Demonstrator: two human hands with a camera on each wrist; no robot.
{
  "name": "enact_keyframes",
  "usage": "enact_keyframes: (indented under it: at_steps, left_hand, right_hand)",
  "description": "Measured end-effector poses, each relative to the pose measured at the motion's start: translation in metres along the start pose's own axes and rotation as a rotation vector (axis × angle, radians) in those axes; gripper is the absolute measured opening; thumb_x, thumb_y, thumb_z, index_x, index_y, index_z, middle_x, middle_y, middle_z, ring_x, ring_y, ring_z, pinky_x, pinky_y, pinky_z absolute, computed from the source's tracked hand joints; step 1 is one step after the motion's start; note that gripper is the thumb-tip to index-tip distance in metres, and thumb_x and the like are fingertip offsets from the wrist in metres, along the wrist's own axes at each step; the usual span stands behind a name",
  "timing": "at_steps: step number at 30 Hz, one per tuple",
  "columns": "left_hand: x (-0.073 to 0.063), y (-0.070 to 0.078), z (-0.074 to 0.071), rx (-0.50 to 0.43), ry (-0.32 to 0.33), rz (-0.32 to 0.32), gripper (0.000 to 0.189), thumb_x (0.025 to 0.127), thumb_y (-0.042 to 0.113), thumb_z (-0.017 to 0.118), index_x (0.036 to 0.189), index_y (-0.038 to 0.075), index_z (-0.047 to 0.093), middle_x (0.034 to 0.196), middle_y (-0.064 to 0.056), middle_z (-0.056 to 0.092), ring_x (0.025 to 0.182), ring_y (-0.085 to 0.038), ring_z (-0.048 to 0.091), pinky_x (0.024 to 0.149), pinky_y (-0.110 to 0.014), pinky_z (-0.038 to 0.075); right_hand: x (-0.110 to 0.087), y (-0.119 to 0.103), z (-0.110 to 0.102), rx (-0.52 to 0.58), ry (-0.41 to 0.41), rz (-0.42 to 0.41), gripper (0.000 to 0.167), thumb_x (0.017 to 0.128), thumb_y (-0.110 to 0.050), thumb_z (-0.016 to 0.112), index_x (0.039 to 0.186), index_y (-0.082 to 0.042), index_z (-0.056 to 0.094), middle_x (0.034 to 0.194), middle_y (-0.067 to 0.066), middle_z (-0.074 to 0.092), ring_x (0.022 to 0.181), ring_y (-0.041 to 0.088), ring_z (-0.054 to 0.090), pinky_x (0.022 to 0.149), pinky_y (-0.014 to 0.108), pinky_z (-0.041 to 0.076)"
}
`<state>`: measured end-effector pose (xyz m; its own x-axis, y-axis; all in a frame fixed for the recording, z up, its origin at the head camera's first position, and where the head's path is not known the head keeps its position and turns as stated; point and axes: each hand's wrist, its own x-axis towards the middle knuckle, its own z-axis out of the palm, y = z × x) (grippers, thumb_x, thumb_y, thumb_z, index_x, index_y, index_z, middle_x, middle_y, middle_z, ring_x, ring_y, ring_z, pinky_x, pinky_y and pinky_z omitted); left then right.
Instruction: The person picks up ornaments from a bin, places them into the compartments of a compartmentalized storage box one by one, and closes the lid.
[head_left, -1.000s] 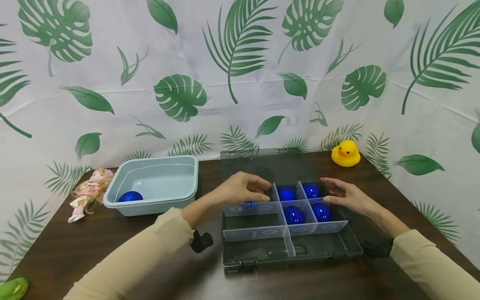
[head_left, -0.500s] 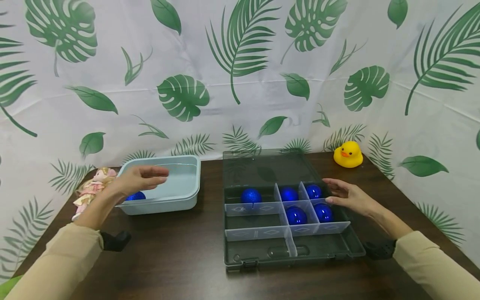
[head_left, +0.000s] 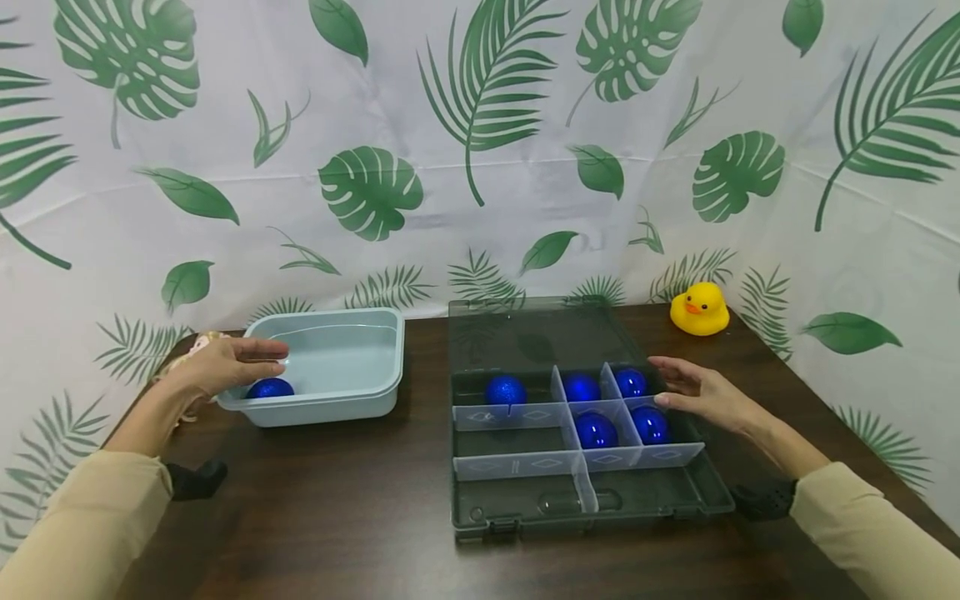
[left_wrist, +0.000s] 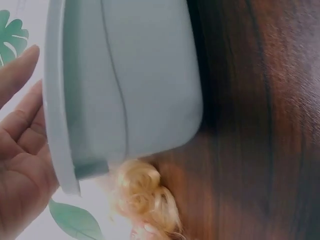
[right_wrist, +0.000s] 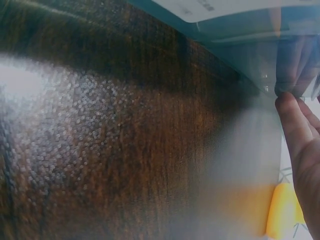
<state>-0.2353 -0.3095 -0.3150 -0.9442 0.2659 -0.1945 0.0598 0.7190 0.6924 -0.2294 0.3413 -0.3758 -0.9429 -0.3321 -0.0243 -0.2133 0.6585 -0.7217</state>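
Observation:
My left hand (head_left: 225, 364) hovers over the left end of a pale blue plastic tub (head_left: 341, 406), fingers extended above its rim and holding nothing. A glittery blue ball (head_left: 271, 388) lies in the tub just below those fingers. At the right side of a dark clear divided box (head_left: 517, 492), my right hand (head_left: 705, 393) touches the wall with relaxed fingers. Inside the box, a glittery blue ball (head_left: 506, 390) sits in the long back-left compartment. Several more blue balls, among them a shiny ball (head_left: 597, 431), occupy the small compartments on the right, one each.
The box's clear lid (head_left: 540, 333) lies open toward the wall. A yellow rubber duck (head_left: 700, 309) stands at the back right. A doll with blond hair (left_wrist: 145, 195) lies left of the tub, mostly behind my left hand. Leaf-print cloth hangs behind the dark wooden table (head_left: 360, 500).
My left hand has moved left from the box's back-left compartment to above the tub, uncovering the glittery ball there. My right hand stays at the box's right side.

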Motion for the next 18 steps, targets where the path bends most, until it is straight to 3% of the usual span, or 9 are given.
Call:
enact_keyframes:
  at_steps: [5,10,18]
  left_hand:
    - [0.006,0.003,0.001,0.034,-0.055,-0.021,0.064,0.091,0.034,0.061,0.137,-0.006,0.041,0.137,-0.029,0.044,0.127,-0.044,0.04,0.101,-0.058,0.034]
    - [0.011,0.004,0.004,0.082,-0.062,-0.045,0.062,0.087,0.031,0.067,0.134,-0.005,0.046,0.137,-0.03,0.044,0.126,-0.046,0.037,0.1,-0.061,0.032]
    - [0.017,0.003,0.009,0.241,-0.091,0.012,0.056,0.083,0.028,0.072,0.123,-0.007,0.056,0.125,-0.027,0.056,0.116,-0.042,0.048,0.094,-0.056,0.037]
  right_hand:
    - [-0.002,-0.003,-0.001,0.006,-0.004,-0.014,0.065,0.091,-0.021,0.062,0.143,0.002,0.03,0.143,0.031,0.033,0.127,0.051,0.036,0.097,0.05,0.035]
    - [-0.002,-0.003,-0.002,-0.007,-0.001,-0.006,0.065,0.091,-0.021,0.063,0.143,0.001,0.031,0.143,0.03,0.034,0.127,0.05,0.038,0.097,0.051,0.036]
    - [-0.001,-0.002,0.0,-0.015,0.013,-0.013,0.064,0.09,-0.023,0.064,0.142,0.001,0.033,0.142,0.03,0.036,0.125,0.049,0.04,0.096,0.051,0.039]
